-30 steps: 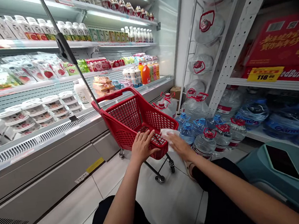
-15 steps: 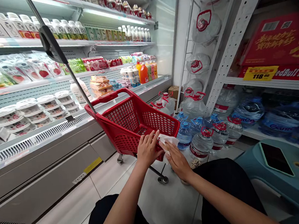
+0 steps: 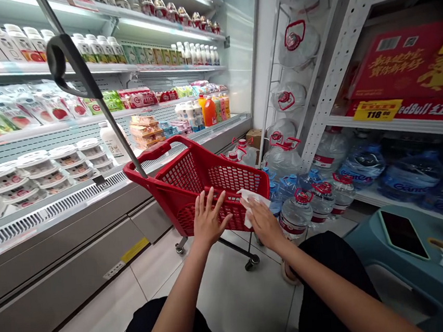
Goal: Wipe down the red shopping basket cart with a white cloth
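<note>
Shop aisle floor: red basket trolley [image 3: 207,180]; left hand [image 3: 208,220] flat, open against near wall; right hand [image 3: 263,220] pressed white wipe [image 3: 247,203] on rim.

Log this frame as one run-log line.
left hand: flat on red basket trolley wall | right hand: pressing white wipe on it | trolley: empty, tilted

White cloth [image 3: 249,205] mostly hidden under right hand [image 3: 264,223]; price-tag print illegible.

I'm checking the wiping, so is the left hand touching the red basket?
Touching. The head view shows the left hand pressed flat, fingers spread, against the red basket wall, no gap visible.
</note>
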Motion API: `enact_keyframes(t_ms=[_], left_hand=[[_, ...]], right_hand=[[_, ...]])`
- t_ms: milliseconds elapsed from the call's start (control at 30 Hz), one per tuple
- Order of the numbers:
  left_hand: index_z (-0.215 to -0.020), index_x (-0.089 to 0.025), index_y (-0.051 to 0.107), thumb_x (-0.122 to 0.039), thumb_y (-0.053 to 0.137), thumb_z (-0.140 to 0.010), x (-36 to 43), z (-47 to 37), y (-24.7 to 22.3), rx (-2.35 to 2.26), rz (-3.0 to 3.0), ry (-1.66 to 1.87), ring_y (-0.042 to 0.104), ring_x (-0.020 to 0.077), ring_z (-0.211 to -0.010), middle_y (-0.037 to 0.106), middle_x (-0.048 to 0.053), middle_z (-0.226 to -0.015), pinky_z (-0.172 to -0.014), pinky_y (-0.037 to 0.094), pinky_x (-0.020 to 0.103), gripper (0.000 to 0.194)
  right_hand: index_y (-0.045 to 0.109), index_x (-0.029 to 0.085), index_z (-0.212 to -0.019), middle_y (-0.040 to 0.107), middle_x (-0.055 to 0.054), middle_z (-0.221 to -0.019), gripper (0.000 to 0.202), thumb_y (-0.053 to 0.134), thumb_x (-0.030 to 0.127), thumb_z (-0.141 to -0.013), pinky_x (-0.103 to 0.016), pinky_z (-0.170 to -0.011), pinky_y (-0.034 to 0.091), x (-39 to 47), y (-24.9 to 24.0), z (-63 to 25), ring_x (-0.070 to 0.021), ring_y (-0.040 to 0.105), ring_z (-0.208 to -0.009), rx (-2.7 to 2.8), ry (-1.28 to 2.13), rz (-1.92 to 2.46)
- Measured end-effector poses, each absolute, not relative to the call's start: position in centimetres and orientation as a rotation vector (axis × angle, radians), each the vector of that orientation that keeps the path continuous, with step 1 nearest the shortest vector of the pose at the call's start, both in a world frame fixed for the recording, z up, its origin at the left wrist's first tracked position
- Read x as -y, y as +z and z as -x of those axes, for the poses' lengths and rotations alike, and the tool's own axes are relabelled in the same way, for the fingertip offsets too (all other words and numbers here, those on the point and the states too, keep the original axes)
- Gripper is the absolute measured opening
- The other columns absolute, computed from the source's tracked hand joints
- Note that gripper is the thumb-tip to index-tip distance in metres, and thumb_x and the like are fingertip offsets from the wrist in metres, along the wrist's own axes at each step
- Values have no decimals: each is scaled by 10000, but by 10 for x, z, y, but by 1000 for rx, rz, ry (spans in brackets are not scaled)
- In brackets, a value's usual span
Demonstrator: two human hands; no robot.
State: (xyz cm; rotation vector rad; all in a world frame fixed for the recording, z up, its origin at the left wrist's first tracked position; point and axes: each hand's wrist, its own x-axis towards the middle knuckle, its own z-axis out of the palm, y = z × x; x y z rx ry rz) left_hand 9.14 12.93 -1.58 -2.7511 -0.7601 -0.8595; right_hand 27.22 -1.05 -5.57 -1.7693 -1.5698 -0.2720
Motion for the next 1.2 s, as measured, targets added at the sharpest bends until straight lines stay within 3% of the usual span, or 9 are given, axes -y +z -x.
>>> enact_keyframes(t_ms=[100,233,300,433,667,800,933,1100,1200], left_hand=[[-1690,-292,223,-528,612,-956,-118,-99,-17,747,2761,-826,163,389,-1619,184,49,-1767,-1310,173,591,864],[-1704,-226,131,-402,511,-1009,-118,-97,-13,705,2769,-802,295,304,-1590,237,57,-1744,-1333,126,519,811],[-1688,-292,220,-364,473,-1036,-125,-91,-8,701,2742,-842,347,277,-1569,274,26,-1730,-1338,74,528,704],[-1563,-393,493,-347,500,-1040,-139,-79,4,768,2636,-917,272,321,-1599,339,-24,-1707,-1323,44,612,526],[-1518,-297,577,-353,559,-1008,-133,-95,5,768,2604,-956,284,383,-1583,453,44,-1656,-1316,192,597,513],[-1533,-292,561,-334,578,-989,-125,-107,5,735,2614,-959,316,398,-1559,476,52,-1638,-1306,223,607,547],[-1583,-254,493,-303,576,-973,-119,-114,6,703,2607,-944,344,404,-1541,432,63,-1668,-1299,235,606,617],[-1660,-160,315,-189,480,-977,-128,-106,13,581,2639,-939,429,283,-1517,377,86,-1691,-1304,276,470,704],[-1621,-230,415,-188,498,-980,-141,-93,20,579,2602,-978,393,285,-1546,334,70,-1711,-1302,275,498,648]], right_hand=[[254,279,-1681,412,-68,-1673,573,311,322,-1112,-558,-1288,292,0,-45,-243,-234,315,-1579,1681,-329,1732],[231,245,-1687,371,-79,-1695,585,307,296,-1109,-529,-1295,274,-5,-38,-243,-221,275,-1594,1752,-350,1751],[236,246,-1685,352,-65,-1706,577,292,309,-1114,-510,-1300,262,3,-40,-257,-211,260,-1598,1766,-345,1783],[247,267,-1683,363,-43,-1702,566,250,351,-1124,-499,-1297,259,38,-57,-302,-206,278,-1592,1663,-345,1882],[402,238,-1627,503,-74,-1614,577,223,435,-1116,-527,-1271,320,75,-81,-368,-240,414,-1529,1305,-277,2034],[444,201,-1603,490,-91,-1623,572,223,410,-1117,-530,-1283,297,41,-63,-343,-240,382,-1546,1364,-279,1983],[389,177,-1630,439,-99,-1656,562,244,355,-1117,-509,-1304,256,-9,-37,-282,-225,324,-1574,1606,-265,1839],[296,185,-1667,375,-80,-1693,568,261,322,-1117,-468,-1316,242,-26,-26,-251,-188,267,-1594,1696,-246,1728],[268,241,-1678,379,-52,-1693,568,253,332,-1118,-483,-1308,254,1,-39,-284,-192,285,-1588,1663,-268,1783]])
